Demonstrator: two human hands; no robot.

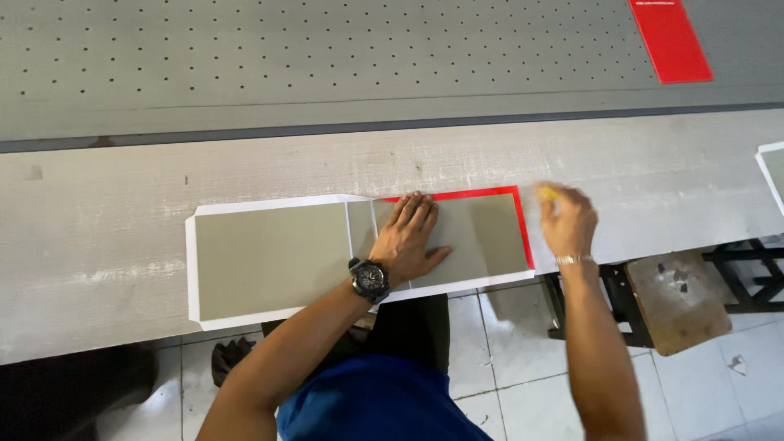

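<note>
Pressing flat, the spread left hand [410, 239] holds grey board [273, 258]; right hand [566, 220] pinches something yellow [545, 193].

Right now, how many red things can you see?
2. One red sheet lies far back on the dotted grey surface. One red border edges the grey board under the left hand, near the right hand. Others may be hidden.

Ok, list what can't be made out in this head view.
- Small yellow object: blurred, mostly hidden by the right hand.
- Flat grey board cover with white and red edging: its middle lies under the left hand.
- White-edged sheet: cut off by the right edge.
</note>
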